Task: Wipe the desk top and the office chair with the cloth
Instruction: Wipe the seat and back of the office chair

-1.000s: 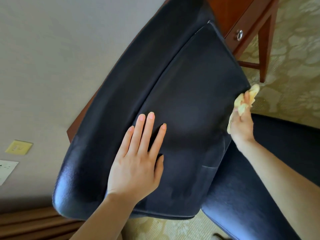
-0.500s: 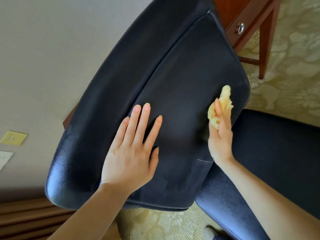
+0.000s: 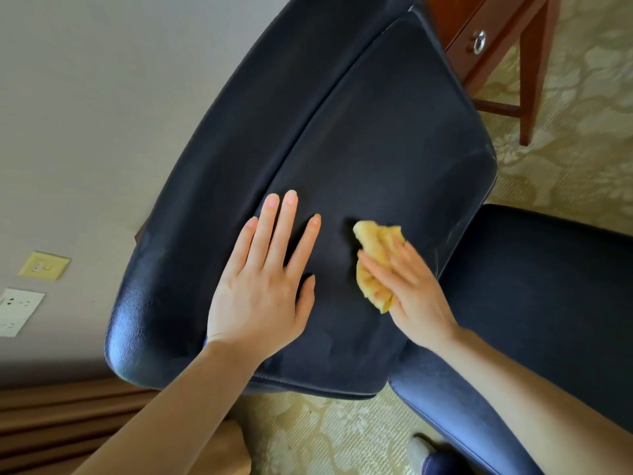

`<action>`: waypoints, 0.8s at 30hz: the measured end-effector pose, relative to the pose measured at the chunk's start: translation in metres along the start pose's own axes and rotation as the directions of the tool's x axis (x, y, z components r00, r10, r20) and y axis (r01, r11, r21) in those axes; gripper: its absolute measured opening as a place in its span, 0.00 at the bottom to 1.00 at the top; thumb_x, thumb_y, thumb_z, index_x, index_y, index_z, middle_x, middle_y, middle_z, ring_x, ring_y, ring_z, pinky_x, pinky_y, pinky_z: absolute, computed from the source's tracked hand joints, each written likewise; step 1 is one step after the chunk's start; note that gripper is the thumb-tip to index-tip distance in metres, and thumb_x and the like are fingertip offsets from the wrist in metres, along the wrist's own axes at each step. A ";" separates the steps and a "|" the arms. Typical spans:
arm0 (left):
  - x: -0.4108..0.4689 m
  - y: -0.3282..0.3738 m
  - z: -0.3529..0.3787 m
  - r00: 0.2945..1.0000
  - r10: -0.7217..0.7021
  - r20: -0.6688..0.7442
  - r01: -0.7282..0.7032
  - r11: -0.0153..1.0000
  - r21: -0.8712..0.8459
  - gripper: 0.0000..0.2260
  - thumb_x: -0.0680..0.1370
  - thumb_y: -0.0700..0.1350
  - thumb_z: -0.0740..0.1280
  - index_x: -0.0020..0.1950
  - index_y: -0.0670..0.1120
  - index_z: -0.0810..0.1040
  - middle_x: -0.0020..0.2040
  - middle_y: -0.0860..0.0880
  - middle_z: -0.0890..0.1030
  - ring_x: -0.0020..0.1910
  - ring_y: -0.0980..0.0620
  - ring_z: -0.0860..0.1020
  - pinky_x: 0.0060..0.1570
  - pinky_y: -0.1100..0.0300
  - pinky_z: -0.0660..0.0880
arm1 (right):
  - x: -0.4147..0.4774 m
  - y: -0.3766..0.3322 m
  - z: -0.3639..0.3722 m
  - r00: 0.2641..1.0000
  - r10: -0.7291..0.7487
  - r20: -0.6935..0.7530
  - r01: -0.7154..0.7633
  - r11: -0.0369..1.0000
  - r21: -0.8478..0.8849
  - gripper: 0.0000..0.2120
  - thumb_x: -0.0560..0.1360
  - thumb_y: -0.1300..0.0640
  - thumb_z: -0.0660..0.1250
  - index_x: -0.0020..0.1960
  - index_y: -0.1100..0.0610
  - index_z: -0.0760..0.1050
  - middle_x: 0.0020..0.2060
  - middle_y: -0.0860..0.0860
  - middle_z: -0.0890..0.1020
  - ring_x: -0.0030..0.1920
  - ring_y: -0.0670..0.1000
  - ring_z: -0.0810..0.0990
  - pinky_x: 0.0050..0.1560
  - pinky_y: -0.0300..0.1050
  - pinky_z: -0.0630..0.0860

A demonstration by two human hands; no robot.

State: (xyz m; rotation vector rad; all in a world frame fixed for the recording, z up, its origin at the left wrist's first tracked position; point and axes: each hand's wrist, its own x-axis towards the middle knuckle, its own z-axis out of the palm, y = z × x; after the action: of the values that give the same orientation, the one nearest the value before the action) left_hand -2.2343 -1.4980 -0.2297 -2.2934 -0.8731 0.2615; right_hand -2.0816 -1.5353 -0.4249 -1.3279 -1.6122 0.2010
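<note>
Patterned carpet floor (image 3: 342, 437) is running from 1 o'clock to 6 o'clock. The wooden counter (image 3: 479, 15) is standing on it by a leg (image 3: 529, 73) at 1 o'clock; the dark office chair (image 3: 359, 138) is covering the middle; a shoe (image 3: 419, 450) is resting at 5 o'clock.

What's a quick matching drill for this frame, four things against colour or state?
Things:
1. left hand
2. cloth
3. backrest
4. drawer pull

States:
a. yellow, bunched, held in the right hand
b. silver ring on the red-brown desk
c. flat, fingers straight, resting on the chair
d. dark upholstery, being wiped

Pairs: 1-c, 2-a, 3-d, 4-b
</note>
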 end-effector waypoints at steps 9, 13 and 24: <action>0.000 0.000 0.001 1.000 0.004 -0.028 -0.005 1.000 -0.007 0.28 0.79 0.52 0.55 0.77 0.44 0.58 0.77 0.38 0.52 0.76 0.40 0.51 0.73 0.48 0.49 | 0.063 0.052 -0.030 0.767 0.582 -0.270 -0.472 0.797 0.377 0.23 0.81 0.63 0.54 0.75 0.52 0.57 0.75 0.51 0.58 0.76 0.51 0.52 0.74 0.39 0.49; 0.000 0.000 0.002 0.999 0.008 -0.040 -0.009 1.000 -0.012 0.27 0.79 0.51 0.55 0.77 0.44 0.59 0.77 0.38 0.53 0.76 0.40 0.51 0.73 0.48 0.50 | 0.083 0.067 -0.034 0.500 0.833 -0.236 -0.562 0.520 0.643 0.24 0.81 0.62 0.53 0.76 0.51 0.56 0.72 0.45 0.63 0.67 0.42 0.64 0.57 0.17 0.57; -0.002 0.000 0.004 0.999 0.007 -0.044 -0.008 1.000 -0.028 0.28 0.78 0.51 0.56 0.77 0.43 0.58 0.77 0.37 0.52 0.77 0.40 0.50 0.73 0.48 0.50 | 0.038 0.010 0.018 0.377 0.892 -0.247 -0.571 0.434 0.696 0.23 0.81 0.61 0.55 0.75 0.49 0.59 0.70 0.41 0.62 0.69 0.39 0.59 0.67 0.27 0.55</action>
State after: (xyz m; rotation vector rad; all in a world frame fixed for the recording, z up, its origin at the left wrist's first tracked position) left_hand -2.2370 -1.4971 -0.2324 -2.3199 -0.8508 0.2027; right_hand -2.0852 -1.4926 -0.4188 -1.4200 -0.2104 0.6668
